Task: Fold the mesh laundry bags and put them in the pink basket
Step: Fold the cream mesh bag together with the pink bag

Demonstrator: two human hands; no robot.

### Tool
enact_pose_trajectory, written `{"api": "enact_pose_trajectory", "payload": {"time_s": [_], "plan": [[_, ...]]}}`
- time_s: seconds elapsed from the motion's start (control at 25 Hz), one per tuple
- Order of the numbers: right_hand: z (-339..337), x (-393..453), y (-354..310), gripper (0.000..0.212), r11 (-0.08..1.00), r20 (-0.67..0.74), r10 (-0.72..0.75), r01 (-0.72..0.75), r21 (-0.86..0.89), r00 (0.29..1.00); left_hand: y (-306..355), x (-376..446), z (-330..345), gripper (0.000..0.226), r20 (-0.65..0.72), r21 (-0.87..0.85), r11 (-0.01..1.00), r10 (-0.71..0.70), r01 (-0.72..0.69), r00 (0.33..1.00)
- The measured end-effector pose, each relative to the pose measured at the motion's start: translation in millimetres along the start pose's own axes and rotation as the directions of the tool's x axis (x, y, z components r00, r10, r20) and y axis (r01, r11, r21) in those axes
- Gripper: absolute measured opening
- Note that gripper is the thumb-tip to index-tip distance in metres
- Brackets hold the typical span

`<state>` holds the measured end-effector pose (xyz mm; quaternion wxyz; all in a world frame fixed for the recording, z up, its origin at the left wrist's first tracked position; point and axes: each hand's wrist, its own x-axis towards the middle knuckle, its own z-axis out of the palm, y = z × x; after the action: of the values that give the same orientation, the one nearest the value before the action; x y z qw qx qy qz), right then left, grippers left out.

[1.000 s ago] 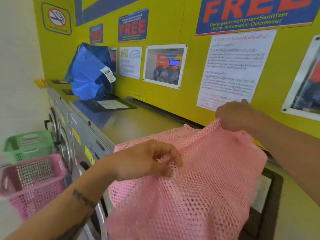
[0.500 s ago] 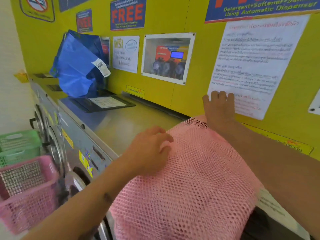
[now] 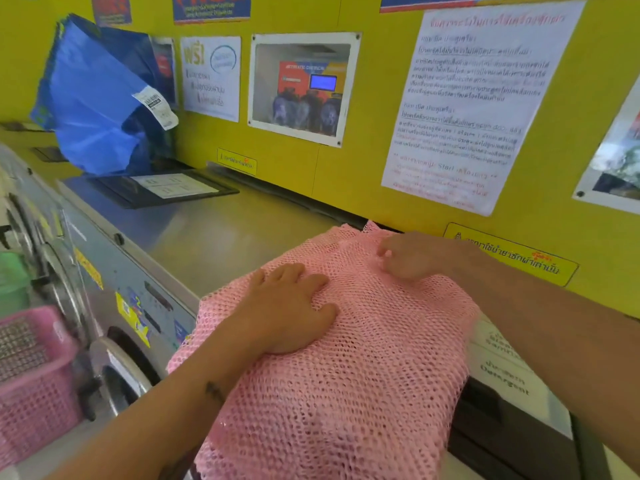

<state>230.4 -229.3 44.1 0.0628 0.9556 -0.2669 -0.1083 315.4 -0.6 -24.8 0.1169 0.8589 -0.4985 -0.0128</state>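
A pink mesh laundry bag point(image 3: 363, 368) lies spread over the top of a steel washing machine point(image 3: 221, 237) and hangs over its front edge. My left hand point(image 3: 291, 313) presses flat on the middle of the bag with its fingers spread. My right hand point(image 3: 408, 258) rests on the bag's far part, near the yellow wall, fingers bent down onto the mesh. The pink basket point(image 3: 52, 327) stands low at the left, in front of the machines, and something grey and meshy lies inside it.
A green basket point(image 3: 12, 282) sits behind the pink one. A big blue bag point(image 3: 93, 109) leans on the wall at the far left, above a black detergent lid point(image 3: 156, 192). Another black lid with a white label point(image 3: 505, 386) lies right of the mesh bag.
Both hands let go of the bag's raised edge and laid it down flat. My left hand now presses on the mesh. My right hand slid back from the wall onto the bag.
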Motion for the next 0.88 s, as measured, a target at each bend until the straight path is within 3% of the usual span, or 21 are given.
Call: {"api": "enact_pose_trajectory", "payload": {"time_s": [0.16, 0.24, 0.36, 0.44, 0.56, 0.68, 0.88], "plan": [[13, 12, 12, 0.067, 0.993, 0.019, 0.115, -0.115, -0.023, 0.993, 2, -5, -3, 0.072, -0.102, -0.054, 0.998, -0.033, 0.027, 0.994], [14, 10, 8, 0.068, 0.994, -0.05, 0.099, -0.097, 0.048, 0.994, 4, -7, -3, 0.071, -0.118, -0.049, 0.998, -0.051, 0.045, 0.992], [21, 5, 6, 0.065, 0.984, 0.004, 0.038, -0.038, 0.174, 0.999, 7, -8, -7, 0.069, -0.095, -0.028, 0.999, -0.04, 0.037, 0.995], [18, -7, 11, 0.068, 0.974, -0.047, 0.041, -0.03, 0.224, 0.998, 5, -4, -13, 0.066, -0.062, -0.007, 0.999, -0.035, 0.035, 0.997], [7, -39, 20, 0.069, 0.964, -0.109, -0.001, 0.03, 0.266, 0.994, 9, 2, -24, 0.045, -0.131, -0.033, 0.999, -0.027, 0.023, 0.991], [5, -86, 38, 0.069, 0.975, -0.091, -0.035, 0.054, 0.215, 0.995, 32, 5, -31, 0.032, -0.267, -0.151, 0.986, 0.026, -0.068, 0.963], [0, -196, 84, 0.061, 0.997, -0.02, 0.0, 0.001, 0.08, 1.0, 118, 2, -42, 0.023, -0.418, -0.329, 0.877, 0.196, -0.349, 0.887]]}}
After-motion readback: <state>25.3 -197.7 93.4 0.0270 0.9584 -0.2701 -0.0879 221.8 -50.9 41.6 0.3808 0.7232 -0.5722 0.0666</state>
